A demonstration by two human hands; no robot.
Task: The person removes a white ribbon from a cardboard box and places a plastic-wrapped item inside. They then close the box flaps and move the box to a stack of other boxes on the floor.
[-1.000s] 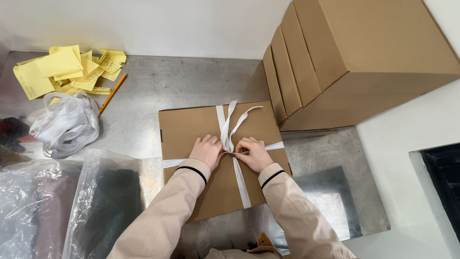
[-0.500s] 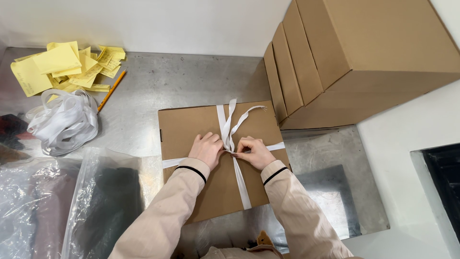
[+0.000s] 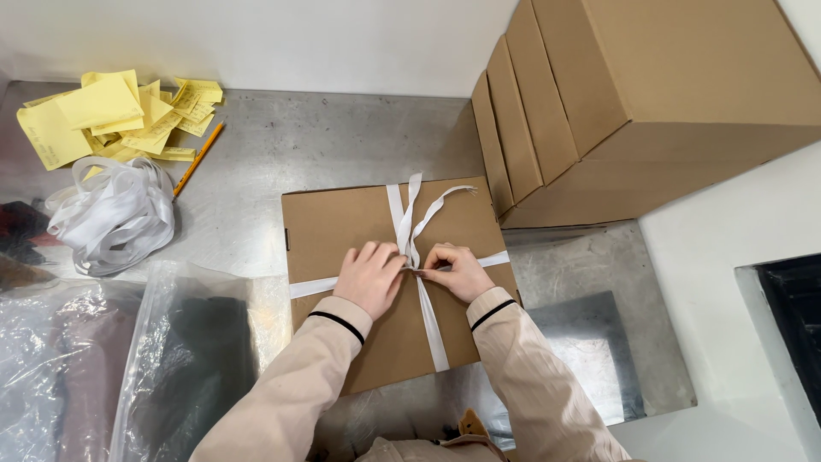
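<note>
1. A flat brown cardboard box (image 3: pixel 389 282) lies at frame centre on the grey metal table (image 3: pixel 291 145).
2. The left hand (image 3: pixel 369 275) and right hand (image 3: pixel 456 269) both pinch the white ribbon (image 3: pixel 430 321) where it crosses.
3. Larger cardboard boxes (image 3: pixel 633 94) stack upper right.
4. Yellow paper slips (image 3: pixel 103 115) and a loose ribbon bundle (image 3: pixel 111 214) sit upper left.

Both hands meet fingertip to fingertip over the flat cardboard box (image 3: pixel 389 282), left hand (image 3: pixel 369 278) curled, right hand (image 3: pixel 457 272) pinching, beige-sleeved forearms angled inward.
</note>
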